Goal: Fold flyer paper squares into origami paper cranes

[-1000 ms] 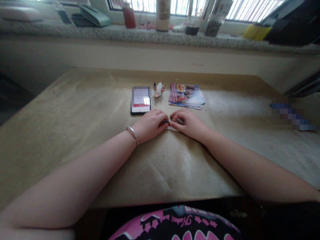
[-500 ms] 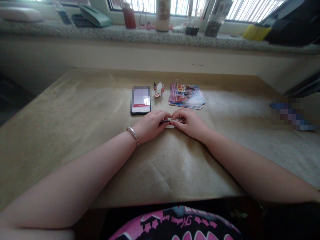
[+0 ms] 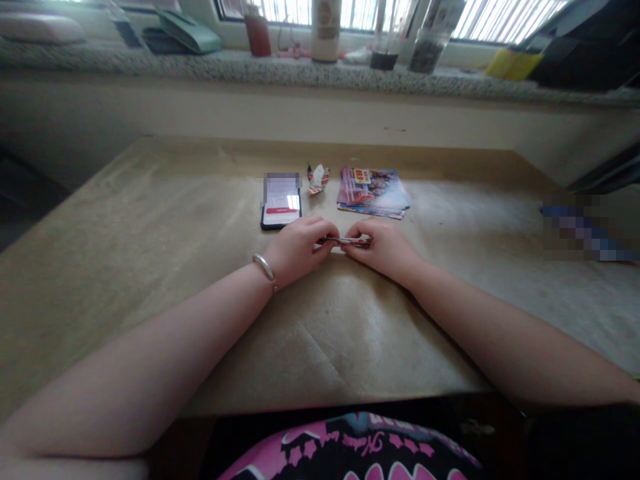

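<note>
My left hand, with a silver bangle on the wrist, and my right hand meet in the middle of the table. Both pinch a small folded piece of coloured paper between their fingertips, held just above the brown paper table cover. Most of the folded paper is hidden by my fingers. Just beyond my left hand lies a phone with its screen lit. A small folded paper figure sits beyond the phone's right side. A stack of coloured printed sheets lies beyond my right hand.
A stone window ledge runs along the back with a red cup, a tall bottle, jars and a green pouch. A blurred blue object lies at the table's right edge.
My hands have drawn closer together and lifted the folded paper slightly off the table; the fingers have shifted from pressing it flat to pinching it.
</note>
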Demonstrator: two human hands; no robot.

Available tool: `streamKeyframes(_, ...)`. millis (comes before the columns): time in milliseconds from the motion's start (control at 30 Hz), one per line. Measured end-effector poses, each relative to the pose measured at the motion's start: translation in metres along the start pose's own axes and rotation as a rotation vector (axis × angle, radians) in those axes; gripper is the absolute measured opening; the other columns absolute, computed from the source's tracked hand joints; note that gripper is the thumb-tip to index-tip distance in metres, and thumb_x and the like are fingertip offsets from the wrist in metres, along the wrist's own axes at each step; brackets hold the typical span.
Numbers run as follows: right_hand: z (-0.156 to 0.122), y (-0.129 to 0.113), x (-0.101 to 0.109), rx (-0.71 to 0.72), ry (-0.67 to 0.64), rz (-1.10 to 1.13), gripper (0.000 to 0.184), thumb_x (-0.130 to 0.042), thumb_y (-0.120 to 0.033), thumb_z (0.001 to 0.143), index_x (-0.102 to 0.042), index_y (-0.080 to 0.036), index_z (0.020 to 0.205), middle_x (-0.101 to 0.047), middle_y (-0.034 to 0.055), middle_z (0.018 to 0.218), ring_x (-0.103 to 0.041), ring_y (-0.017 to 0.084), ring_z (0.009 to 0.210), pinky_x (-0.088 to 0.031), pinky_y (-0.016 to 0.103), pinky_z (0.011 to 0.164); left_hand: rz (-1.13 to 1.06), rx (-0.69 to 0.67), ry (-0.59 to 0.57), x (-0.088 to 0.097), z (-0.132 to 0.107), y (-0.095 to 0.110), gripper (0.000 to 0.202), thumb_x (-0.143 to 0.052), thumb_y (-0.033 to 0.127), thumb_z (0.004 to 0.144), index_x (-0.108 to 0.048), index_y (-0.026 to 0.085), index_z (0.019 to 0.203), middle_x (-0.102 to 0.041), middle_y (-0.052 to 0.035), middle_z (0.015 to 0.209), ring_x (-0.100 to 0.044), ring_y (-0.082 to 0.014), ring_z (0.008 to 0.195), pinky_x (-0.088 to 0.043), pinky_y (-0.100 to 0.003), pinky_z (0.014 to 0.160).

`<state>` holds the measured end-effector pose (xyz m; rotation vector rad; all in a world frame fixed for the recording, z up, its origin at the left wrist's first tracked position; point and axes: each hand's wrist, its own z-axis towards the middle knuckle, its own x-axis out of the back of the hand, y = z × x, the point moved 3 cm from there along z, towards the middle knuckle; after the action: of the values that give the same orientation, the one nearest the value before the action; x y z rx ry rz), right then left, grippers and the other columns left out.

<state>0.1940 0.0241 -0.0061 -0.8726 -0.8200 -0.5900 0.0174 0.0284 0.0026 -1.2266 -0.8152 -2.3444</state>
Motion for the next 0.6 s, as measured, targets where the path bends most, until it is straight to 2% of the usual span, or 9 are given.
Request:
streamKeyframes(133, -0.001, -0.010, 0.007, 0.172, 0.022, -0.294, 0.006, -0.061, -0.025, 0.081, -0.065, -0.022, 0.077, -0.068, 0.0059, 0.084, -0.058, 0.024, 0.085, -0.041, 0.036, 0.075, 0.097, -0.069, -0.023, 0.001, 0.000, 0.003, 0.009, -0.056, 0.020, 0.086, -0.064, 0.017, 0.086, -0.065, -0.0047, 0.085, -0.057, -0.0171, 0.081, -0.045, -0.029, 0.074)
streamKeyframes(233, -0.002, -0.013, 0.008, 0.208, -0.027, -0.376, 0.008, -0.058, -0.026, 0.084, -0.064, -0.023, 0.081, -0.068, 0.0068, 0.090, -0.057, 0.024, 0.088, -0.040, 0.036, 0.074, 0.147, -0.082, -0.051, 0.000, 0.001, 0.003, 0.013, -0.056, 0.027, 0.088, -0.064, 0.017, 0.086, -0.065, -0.0047, 0.085, -0.057, -0.0172, 0.080, -0.044, -0.029, 0.073)
streamKeyframes(333, -0.001, -0.011, 0.006, 0.176, -0.066, -0.321, 0.006, -0.058, -0.024, 0.083, -0.065, -0.023, 0.084, -0.067, 0.0060, 0.092, -0.058, 0.023, 0.087, -0.040, 0.034, 0.072, 0.168, -0.107, -0.083, -0.002, 0.002, 0.003, 0.015, -0.054, 0.027, 0.090, -0.066, 0.018, 0.087, -0.066, -0.0046, 0.087, -0.057, -0.0164, 0.079, -0.044, -0.029, 0.073)
streamKeyframes(467, 0.001, -0.006, 0.004, 0.133, -0.103, -0.207, 0.014, -0.059, -0.019, 0.077, -0.065, -0.021, 0.090, -0.067, 0.0059, 0.093, -0.059, 0.022, 0.085, -0.043, 0.032, 0.072, 0.185, -0.131, -0.095, -0.004, 0.002, 0.002, 0.017, -0.053, 0.026, 0.091, -0.067, 0.018, 0.085, -0.066, -0.0047, 0.088, -0.056, -0.0161, 0.078, -0.045, -0.029, 0.072)
streamKeyframes(600, 0.000, -0.004, 0.004, 0.151, -0.147, -0.123, 0.017, -0.060, -0.019, 0.076, -0.065, -0.019, 0.092, -0.067, 0.0070, 0.090, -0.059, 0.022, 0.085, -0.045, 0.033, 0.076, 0.205, -0.151, -0.097, -0.004, 0.002, 0.002, 0.018, -0.052, 0.024, 0.091, -0.067, 0.018, 0.084, -0.066, -0.0051, 0.088, -0.056, -0.0161, 0.079, -0.045, -0.030, 0.073)
